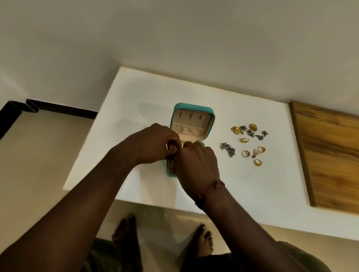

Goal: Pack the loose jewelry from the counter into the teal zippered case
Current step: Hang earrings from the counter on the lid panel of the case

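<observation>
Head cam: left hand (156, 143) & right hand (198, 165) meet fingertip to fingertip, fingers curled, over near half of open teal zippered case w/ beige lining (192, 120). Can't tell if they pinch anything, too small/hidden. Right of the hands, apart from case, loose gold rings (245, 153), gold flower studs (235, 130) & silver-grey earrings (228, 148) lie on white counter (135, 105).

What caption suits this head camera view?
Left hand and right hand meet over the open teal zippered case; gold rings and silver pieces lie loose on the white counter.
</observation>
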